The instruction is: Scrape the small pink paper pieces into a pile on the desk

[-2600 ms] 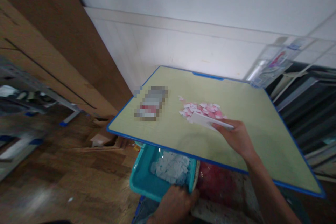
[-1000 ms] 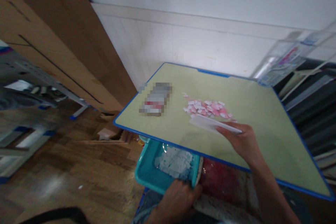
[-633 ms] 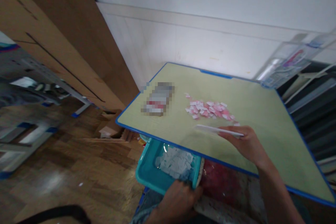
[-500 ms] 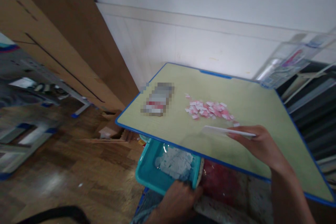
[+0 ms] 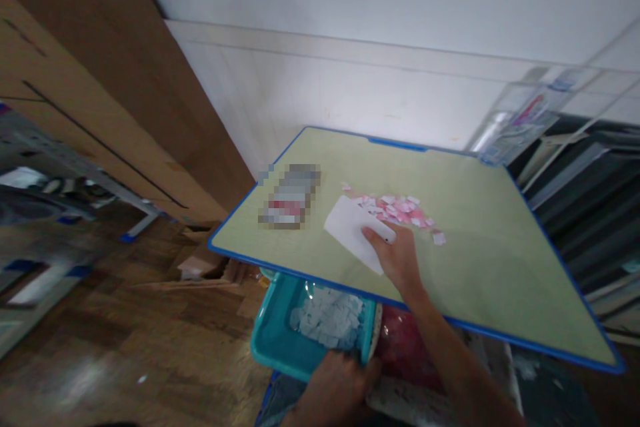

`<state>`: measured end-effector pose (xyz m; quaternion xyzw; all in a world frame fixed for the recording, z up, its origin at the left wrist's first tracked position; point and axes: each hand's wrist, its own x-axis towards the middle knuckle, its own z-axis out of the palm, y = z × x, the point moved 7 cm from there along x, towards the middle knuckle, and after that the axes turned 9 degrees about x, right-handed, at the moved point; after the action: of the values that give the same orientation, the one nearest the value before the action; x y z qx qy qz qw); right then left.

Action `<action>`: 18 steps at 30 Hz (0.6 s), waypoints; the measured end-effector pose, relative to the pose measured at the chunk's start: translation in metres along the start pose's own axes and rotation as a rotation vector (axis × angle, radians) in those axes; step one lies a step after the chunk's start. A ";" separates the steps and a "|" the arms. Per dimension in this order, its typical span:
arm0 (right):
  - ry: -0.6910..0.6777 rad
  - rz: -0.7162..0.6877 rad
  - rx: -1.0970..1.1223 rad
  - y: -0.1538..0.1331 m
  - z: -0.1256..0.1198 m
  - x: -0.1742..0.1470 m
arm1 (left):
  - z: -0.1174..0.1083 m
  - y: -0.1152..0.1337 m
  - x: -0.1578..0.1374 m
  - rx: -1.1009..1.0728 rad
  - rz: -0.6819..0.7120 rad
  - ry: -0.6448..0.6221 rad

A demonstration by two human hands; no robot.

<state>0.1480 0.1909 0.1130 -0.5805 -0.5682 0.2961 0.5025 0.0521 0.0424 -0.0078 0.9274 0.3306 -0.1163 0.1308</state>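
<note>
A thin white plastic scraper [image 5: 357, 233], with a small dark spot near one corner, is gripped in my right hand [image 5: 397, 253], thumb on its upper face. Its far edge is beside a pile of small pink and white pieces [image 5: 400, 209] on the pale yellow tabletop [image 5: 480, 267]. Below the table's front edge, my left hand [image 5: 337, 383] is closed on the near right rim of a teal basin [image 5: 275, 340]. Inside the basin lies a heap of small whitish flat pieces [image 5: 330, 317]. My left fingertips are partly hidden.
A blurred-out rectangular item [image 5: 290, 197] lies on the left of the table. Clear plastic bottles [image 5: 520, 120] stand by the wall at the back right. Under the table is something red [image 5: 405, 347]. A torn cardboard box [image 5: 205, 263] is on the wooden floor.
My right hand has moved left and turned the scraper from edge-on to showing its broad face, near the pile. My left hand stays at the basin. The view has shifted slightly.
</note>
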 end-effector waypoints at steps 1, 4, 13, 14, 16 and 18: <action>0.027 0.024 -0.005 0.007 -0.008 0.003 | 0.001 0.000 0.000 -0.002 -0.004 -0.008; 0.093 0.073 -0.014 0.031 -0.047 0.002 | 0.003 0.000 0.001 -0.011 -0.008 -0.024; 0.290 0.139 0.015 0.070 -0.175 -0.023 | 0.003 -0.001 0.002 -0.035 -0.010 -0.044; 0.332 0.102 0.002 0.068 -0.186 -0.018 | 0.003 -0.001 0.002 -0.038 -0.011 -0.052; 0.392 0.061 -0.055 0.067 -0.203 -0.005 | 0.003 -0.001 0.002 -0.041 -0.016 -0.064; 0.335 0.054 -0.122 0.068 -0.207 0.011 | 0.004 -0.002 0.002 -0.043 -0.025 -0.072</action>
<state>0.3638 0.1606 0.1186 -0.6663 -0.4777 0.1736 0.5456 0.0518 0.0436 -0.0120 0.9154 0.3395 -0.1440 0.1612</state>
